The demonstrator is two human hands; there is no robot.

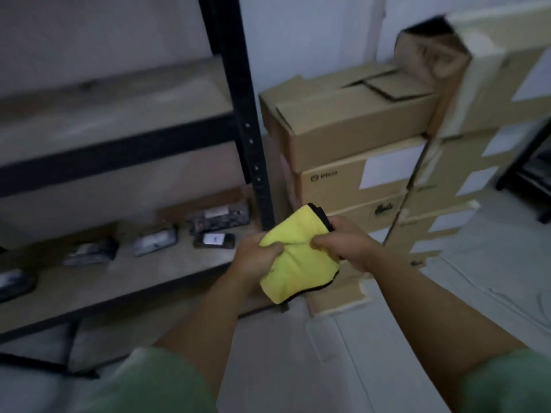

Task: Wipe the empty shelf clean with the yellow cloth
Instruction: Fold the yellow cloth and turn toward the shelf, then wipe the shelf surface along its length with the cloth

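Note:
The yellow cloth (pixel 298 257) with a black hem is bunched between both hands, in front of the rack's right post. My left hand (pixel 253 260) pinches its left edge. My right hand (pixel 348 245) grips its right side. The empty shelf (pixel 113 114) is the pale board high on the left, with nothing on it, well above and left of the cloth. The picture is blurred.
A black metal post (pixel 247 123) stands right of the shelves. The lower shelf (pixel 125 278) holds several small dark packets (pixel 155 241). Stacked cardboard boxes (pixel 357 150) fill the right side. Pale floor (pixel 298 353) lies below.

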